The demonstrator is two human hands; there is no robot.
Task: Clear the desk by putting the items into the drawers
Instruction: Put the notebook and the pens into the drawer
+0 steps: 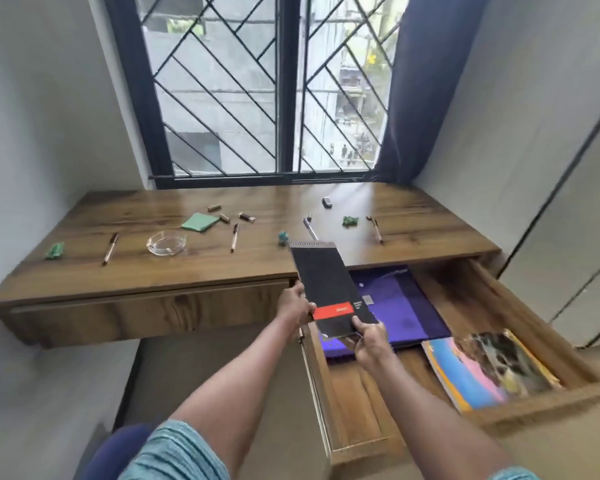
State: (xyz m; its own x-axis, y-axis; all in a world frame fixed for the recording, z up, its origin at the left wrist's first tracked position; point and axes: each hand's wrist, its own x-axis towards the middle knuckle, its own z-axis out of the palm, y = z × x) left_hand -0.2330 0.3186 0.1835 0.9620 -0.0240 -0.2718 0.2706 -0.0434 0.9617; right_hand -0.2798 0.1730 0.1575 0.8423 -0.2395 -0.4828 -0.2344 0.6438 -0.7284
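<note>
Both hands hold a black spiral notebook [323, 282] with a red band, tilted above the left part of the open right drawer [471, 306]. My left hand [293, 303] grips its left edge; my right hand [369, 339] grips its near bottom corner. Inside the drawer lie a purple folder [406, 306] and a colourful book [489, 368]. The left drawer [146, 311] is closed. On the wooden desk [257, 258] remain several pens [110, 248], a glass ashtray [166, 243], a green pad [200, 222], green clips [54, 251] and small batteries [214, 208].
A barred window [264, 84] stands behind the desk, with a dark blue curtain [416, 91] at its right. Grey walls close in on both sides. A blue chair seat [118, 455] is at the bottom left, below my arm.
</note>
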